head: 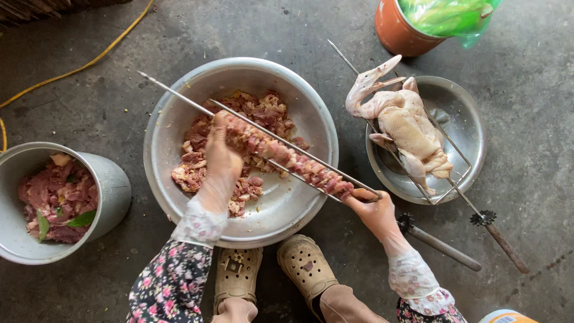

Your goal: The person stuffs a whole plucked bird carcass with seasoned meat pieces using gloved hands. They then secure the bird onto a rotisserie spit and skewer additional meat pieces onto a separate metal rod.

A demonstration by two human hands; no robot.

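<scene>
My left hand (222, 157) presses meat (281, 154) onto the skewer (179, 93), fingers closed around it, over the big bowl (299, 96). My right hand (373, 209) grips skewer's end w/ closed fingers. Chicken (406, 128) lies on tray (466, 113) nearby.

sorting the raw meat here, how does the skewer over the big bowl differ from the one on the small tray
The meat skewer carries small chopped red pieces; the chicken skewer carries one whole pale bird. The first is held up by the left hand and right hand; the second lies untouched on its tray. Both are raw.
</scene>
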